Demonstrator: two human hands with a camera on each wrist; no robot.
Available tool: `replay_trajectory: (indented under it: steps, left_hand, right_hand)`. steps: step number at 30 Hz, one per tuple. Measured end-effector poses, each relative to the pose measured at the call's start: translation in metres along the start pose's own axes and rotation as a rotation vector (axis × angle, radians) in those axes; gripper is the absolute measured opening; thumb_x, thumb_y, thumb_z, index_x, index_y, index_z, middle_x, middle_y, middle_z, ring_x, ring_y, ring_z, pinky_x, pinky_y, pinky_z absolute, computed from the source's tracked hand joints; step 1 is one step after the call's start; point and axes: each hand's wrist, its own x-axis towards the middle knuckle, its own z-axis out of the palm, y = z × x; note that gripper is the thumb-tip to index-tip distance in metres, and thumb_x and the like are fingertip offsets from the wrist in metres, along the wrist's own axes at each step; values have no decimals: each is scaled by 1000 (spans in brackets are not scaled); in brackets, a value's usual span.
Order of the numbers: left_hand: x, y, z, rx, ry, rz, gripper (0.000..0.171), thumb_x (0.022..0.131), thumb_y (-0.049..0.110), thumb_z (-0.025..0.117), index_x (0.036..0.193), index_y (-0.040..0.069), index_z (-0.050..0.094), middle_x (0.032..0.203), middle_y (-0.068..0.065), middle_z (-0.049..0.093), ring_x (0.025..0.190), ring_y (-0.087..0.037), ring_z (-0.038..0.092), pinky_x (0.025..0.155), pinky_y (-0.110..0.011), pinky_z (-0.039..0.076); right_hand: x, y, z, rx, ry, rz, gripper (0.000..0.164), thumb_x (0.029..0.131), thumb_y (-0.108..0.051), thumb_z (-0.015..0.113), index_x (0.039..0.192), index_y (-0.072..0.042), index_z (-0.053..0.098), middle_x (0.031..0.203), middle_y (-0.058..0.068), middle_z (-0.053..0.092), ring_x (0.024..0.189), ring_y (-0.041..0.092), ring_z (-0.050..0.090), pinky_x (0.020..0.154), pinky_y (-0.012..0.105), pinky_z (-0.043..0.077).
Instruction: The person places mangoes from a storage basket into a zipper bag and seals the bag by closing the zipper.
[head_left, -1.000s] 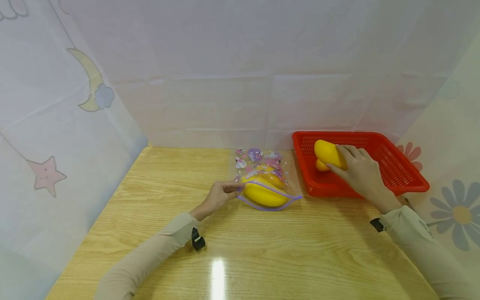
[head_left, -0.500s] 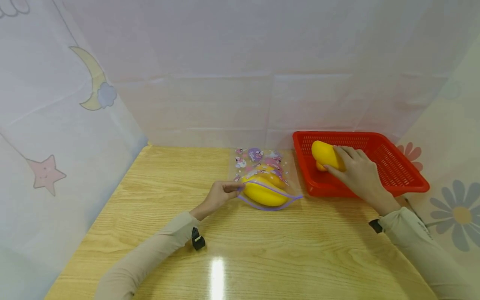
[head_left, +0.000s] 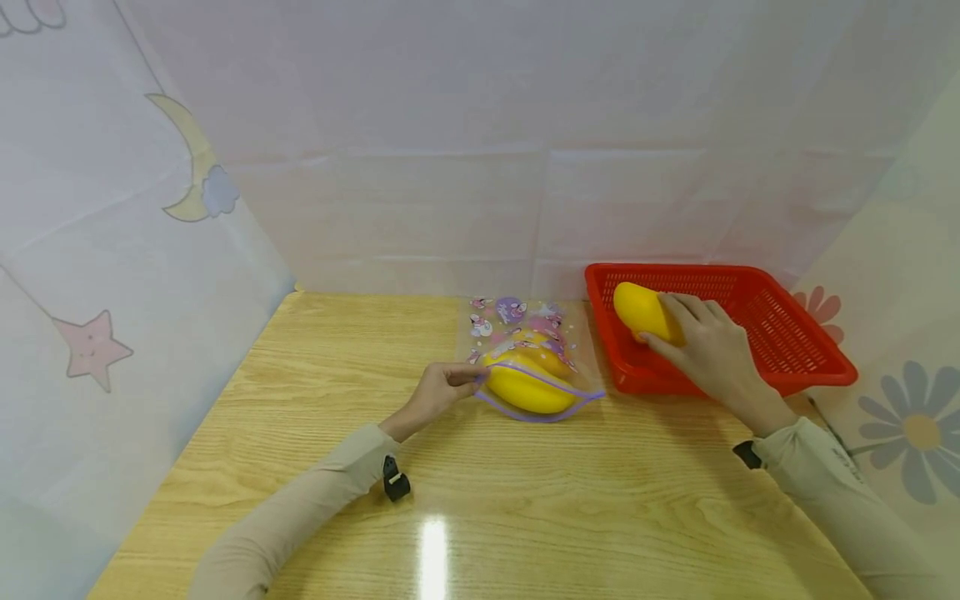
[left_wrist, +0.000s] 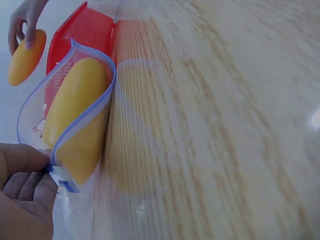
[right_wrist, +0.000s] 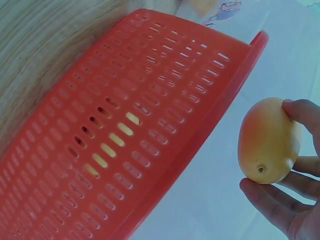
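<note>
**Holding a mango point(head_left: 643, 312) over the basket point(head_left: 783, 329), bag point(head_left: 512, 310) open alongside**

Gripping the mango in the right hand point(head_left: 712, 348), between thumb and fingers, above the basket's left part and apart from its rim. Pinching the bag's edge at one corner, by the slider point(left_wrist: 62, 177), with the left hand point(head_left: 437, 395); mouth parted toward the near side of the table point(head_left: 600, 500). Already inside the bag: yellow fruit point(head_left: 531, 392), seemingly two pieces or more, one lying right at the mouth. Visible through the basket's slots in the right wrist view: more yellow, perhaps another piece.

Step in hand, judging by this: transfer from basket to bag, not yet at the mouth. Next, best to bring the mango leftward over the rim and down, with that bag edge held up. Likely to need a nudge inward on the front fruit for room.
</note>
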Motion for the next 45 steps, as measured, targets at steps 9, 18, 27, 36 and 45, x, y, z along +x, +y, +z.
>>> replay_trajectory:
  steps: [9, 18, 27, 36, 45]
  left_hand:
    - [0, 0, 0, -3, -4, -9, 29, 83, -12, 51, 112, -13, 53, 114, -27, 52, 106, -40, 48, 85, -40, 46]
    - [0, 0, 0, -2, -3, -8, 29, 83, -12, 51, 112, -13, 53, 114, -27, 52, 106, -39, 49, 85, -38, 47]
    - [0, 0, 1, -17, 0, -5, 30, 83, -12, 51, 113, -13, 53, 114, -27, 52, 107, -40, 48, 86, -40, 46]
    - [0, 1, 1, -3, -2, -9, 29, 84, -12, 51, 113, -12, 53, 115, -27, 52, 107, -39, 49, 86, -40, 46]
    - [1, 1, 1, 7, -2, -13, 29, 84, -11, 51, 113, -12, 53, 114, -26, 53, 107, -39, 49, 85, -39, 46]
  right_hand:
    - [2, -7, -1, 12, 28, -25, 71, 62, -35, 77, 120, -2, 53, 111, 18, 55, 87, 34, 53, 55, 53, 50]
    - [3, -14, -2, 56, 30, -21, 68, 63, -36, 76, 119, -4, 55, 111, 14, 57, 84, 31, 54, 56, 49, 51]
    - [3, -22, -6, 60, 37, -36, 69, 63, -35, 77, 120, -4, 54, 112, 13, 56, 85, 31, 53, 57, 50, 50]
    - [1, -30, -5, 76, 46, -69, 68, 65, -38, 74, 121, -5, 54, 112, 12, 56, 89, 31, 53, 58, 50, 51]
    - [0, -43, -6, 95, 16, -90, 66, 71, -46, 67, 121, -5, 53, 111, 12, 55, 96, 28, 51, 63, 49, 52]
